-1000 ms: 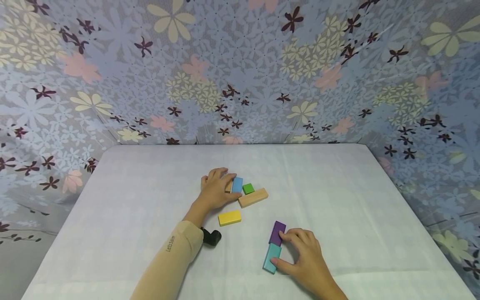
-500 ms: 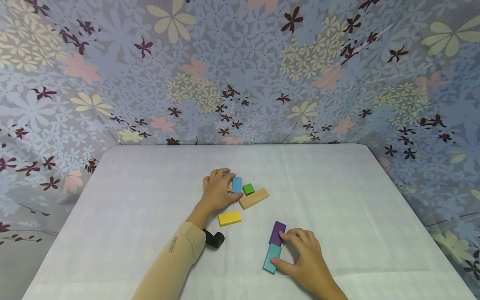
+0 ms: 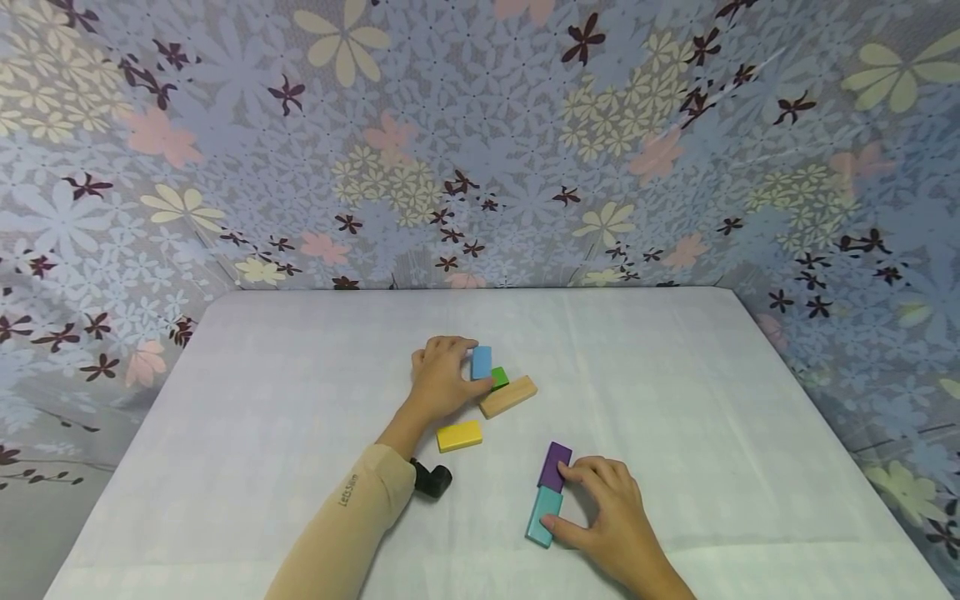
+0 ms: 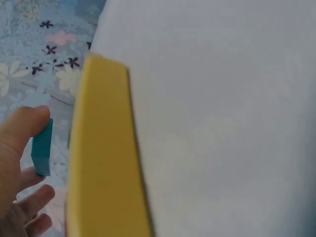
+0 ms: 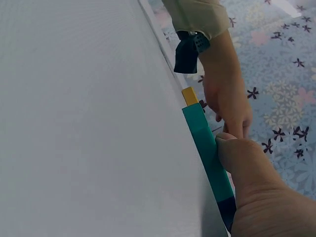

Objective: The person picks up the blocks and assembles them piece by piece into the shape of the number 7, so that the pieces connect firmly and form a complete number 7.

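My left hand (image 3: 441, 379) pinches a light blue block (image 3: 482, 362) between thumb and index finger at the middle of the table. The same blue block (image 4: 42, 148) shows between the fingertips in the left wrist view. Right by the thumb, a small green block (image 3: 500, 377) is partly covered. A plain wooden block (image 3: 508, 397) lies slantwise beside it. My right hand (image 3: 607, 508) rests at the right side of two blocks laid end to end. Its thumb touches the teal block (image 3: 543, 517) and its index fingertip is at the purple block (image 3: 555, 465).
A yellow block (image 3: 460, 436) lies below the left hand, and it looms large in the left wrist view. A black device (image 3: 432, 481) sits at the left sleeve cuff. White cloth (image 3: 712, 417) covers the table, with a flowered curtain (image 3: 480, 150) behind.
The left hand has shifted slightly right with the blue block, which now stands farther right and back. A second wooden block seen beside it earlier is hidden. The right hand has stayed still.
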